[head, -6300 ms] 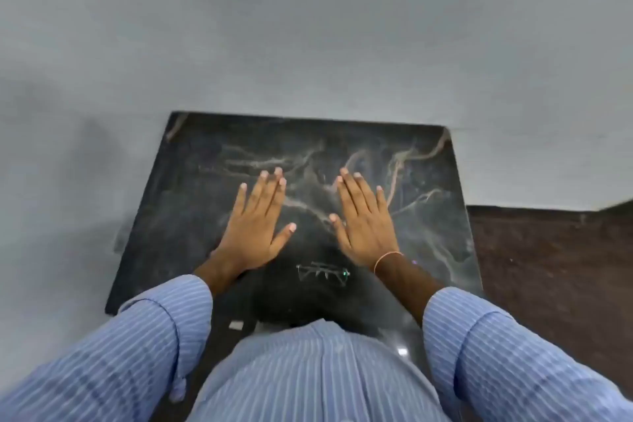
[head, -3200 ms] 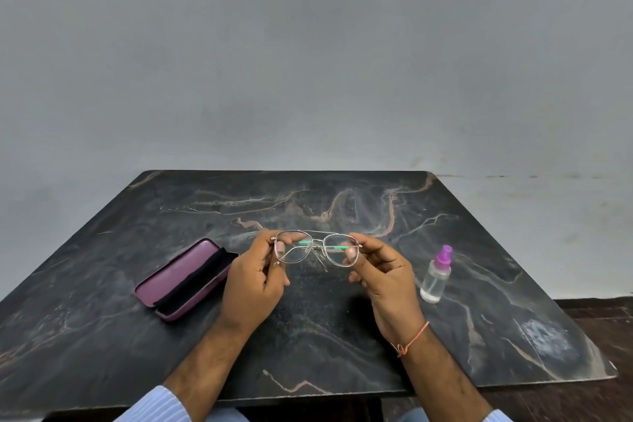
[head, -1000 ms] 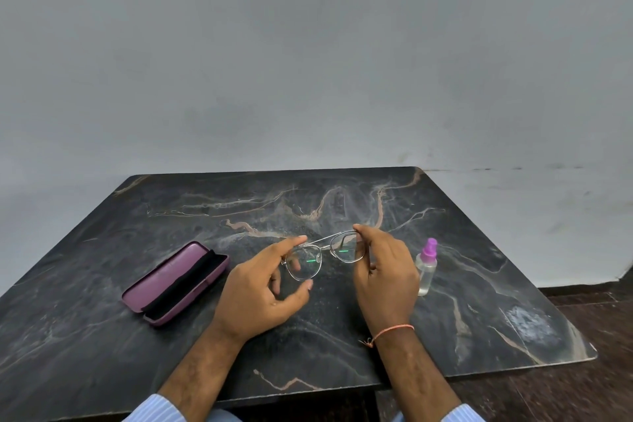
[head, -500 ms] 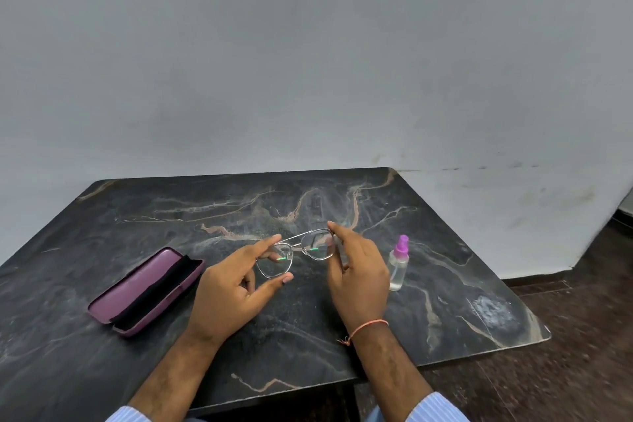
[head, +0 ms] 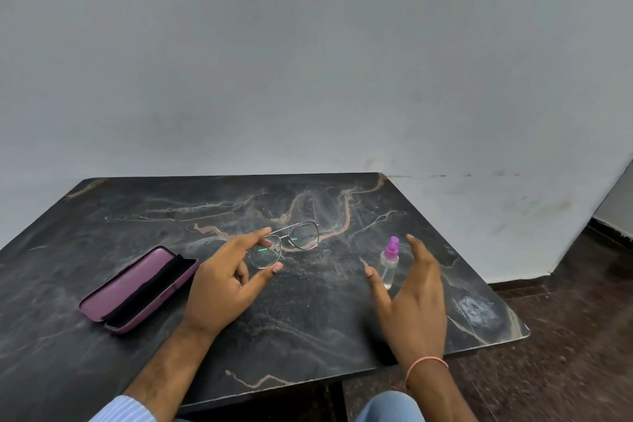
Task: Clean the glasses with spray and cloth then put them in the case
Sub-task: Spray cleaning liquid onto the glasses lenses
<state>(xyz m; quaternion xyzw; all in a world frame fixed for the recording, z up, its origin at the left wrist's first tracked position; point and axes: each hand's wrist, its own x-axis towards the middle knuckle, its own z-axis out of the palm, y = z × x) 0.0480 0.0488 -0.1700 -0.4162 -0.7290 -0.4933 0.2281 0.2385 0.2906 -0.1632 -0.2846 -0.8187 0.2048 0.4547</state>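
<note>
Thin metal-framed glasses (head: 303,237) hang above the dark marble table (head: 137,216), pinched at their left lens by my left hand (head: 224,281). My right hand (head: 412,298) is off the glasses, fingers spread, curved around a small clear spray bottle (head: 389,262) with a purple nozzle that stands upright on the table; thumb and fingers flank it without touching. A purple glasses case (head: 137,288) lies open on the left with its dark lining showing. No cloth is visible.
A grey wall rises right behind the table's far edge. The table's right edge and front right corner (head: 520,332) border dark floor (head: 565,353). My knee (head: 390,406) shows below the front edge.
My right hand has let go of the glasses and swung right to the spray bottle. The left hand alone now holds the glasses. The camera view has shifted slightly.
</note>
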